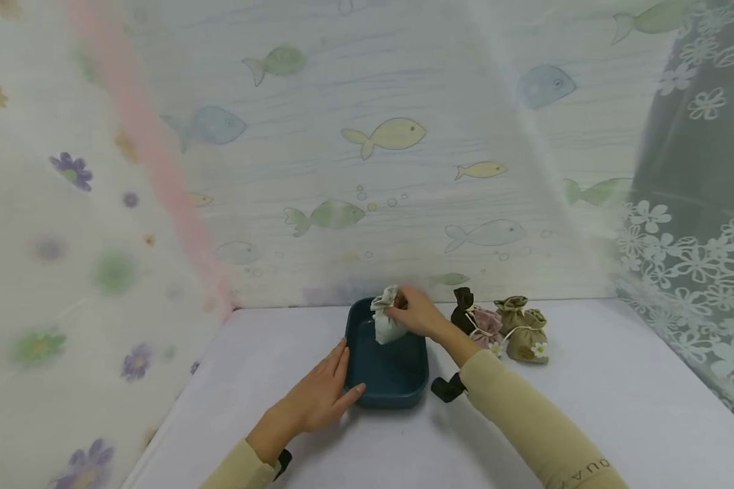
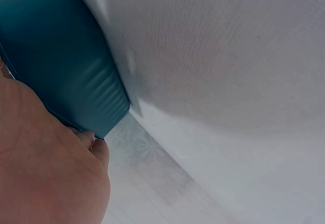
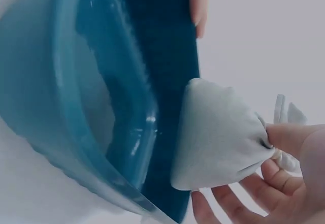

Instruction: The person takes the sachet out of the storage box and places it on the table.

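Observation:
My right hand (image 1: 420,314) pinches the gathered neck of a small white drawstring pouch (image 1: 389,329) above the far part of a dark blue rectangular basin (image 1: 388,397). In the right wrist view the pouch (image 3: 218,135) hangs tilted, its full end toward the basin (image 3: 63,71), with thumb and fingers at its tied neck. My left hand (image 1: 318,394) lies along the basin's left side, fingers mostly straight and thumb at the near left corner. The left wrist view shows its palm (image 2: 48,158) beside the basin's outer wall (image 2: 61,46).
Right of the basin stand several more pouches: a black one (image 1: 463,309), a pink one (image 1: 486,323) and olive-brown ones (image 1: 527,337), some with small white flowers. They sit on a white-covered table (image 1: 612,380). A fish-print curtain (image 1: 404,190) hangs behind.

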`<state>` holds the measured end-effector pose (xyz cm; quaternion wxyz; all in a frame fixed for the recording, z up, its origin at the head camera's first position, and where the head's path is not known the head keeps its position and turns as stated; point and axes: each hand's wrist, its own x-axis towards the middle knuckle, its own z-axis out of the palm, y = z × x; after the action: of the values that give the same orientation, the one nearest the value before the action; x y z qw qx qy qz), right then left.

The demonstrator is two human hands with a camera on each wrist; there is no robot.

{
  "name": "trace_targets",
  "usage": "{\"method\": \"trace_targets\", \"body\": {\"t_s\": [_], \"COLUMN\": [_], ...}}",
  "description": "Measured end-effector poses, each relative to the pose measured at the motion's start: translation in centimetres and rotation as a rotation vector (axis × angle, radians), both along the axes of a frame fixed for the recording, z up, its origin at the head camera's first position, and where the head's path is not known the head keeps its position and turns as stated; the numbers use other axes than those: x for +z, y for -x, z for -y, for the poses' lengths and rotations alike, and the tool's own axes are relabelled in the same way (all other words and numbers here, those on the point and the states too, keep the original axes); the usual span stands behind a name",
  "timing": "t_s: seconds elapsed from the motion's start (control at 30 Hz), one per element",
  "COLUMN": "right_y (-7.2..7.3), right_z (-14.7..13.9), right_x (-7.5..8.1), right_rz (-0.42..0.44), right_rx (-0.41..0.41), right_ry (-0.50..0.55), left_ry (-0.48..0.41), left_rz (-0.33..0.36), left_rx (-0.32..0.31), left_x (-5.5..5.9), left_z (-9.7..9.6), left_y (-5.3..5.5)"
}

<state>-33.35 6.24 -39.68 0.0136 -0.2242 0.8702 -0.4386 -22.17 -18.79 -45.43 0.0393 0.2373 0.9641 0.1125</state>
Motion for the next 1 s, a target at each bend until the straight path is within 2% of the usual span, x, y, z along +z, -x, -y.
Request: {"method": "trace_targets", "body": {"t_s": [0.23, 0.4, 0.6, 0.73, 0.87, 1.0], "right_y": [-2.2, -4.6, -7.5, -9.2, -10.3, -11.0], "right_z": [-1.7, -3.5, -6.5, -9.0, -11.6, -14.0], "right_x": [1.3, 1.6, 0.7, 0.0, -0.9, -2.0], "right_rz": [-0.083, -0.094, -0.101, -0.078, -0.077, -0.089], "right_rx": [0.023, 0.013, 0.009, -0.036, -0.095, -0.132], "right_ry": [0.032, 0.025, 0.018, -0.015, -0.052, -0.071], "left_ry": [-0.016, -0.013, -0.025, -0.038, -0.058, -0.048], "left_rz": [-0.025, -0.029, -0.026, -0.042, -0.057, -0.040], "left_rx": [-0.005, -0.011, -0.004, 0.003, -0.007, -0.010], "left_x": [0.5, 0.3, -0.4, -0.6, -0.5, -0.6], "left_z": [-0.1, -0.1, 0.0, 0.1, 0.1, 0.1], "left_y": [-0.2, -0.2, -0.1, 0.0, 0.0, 0.1]}}
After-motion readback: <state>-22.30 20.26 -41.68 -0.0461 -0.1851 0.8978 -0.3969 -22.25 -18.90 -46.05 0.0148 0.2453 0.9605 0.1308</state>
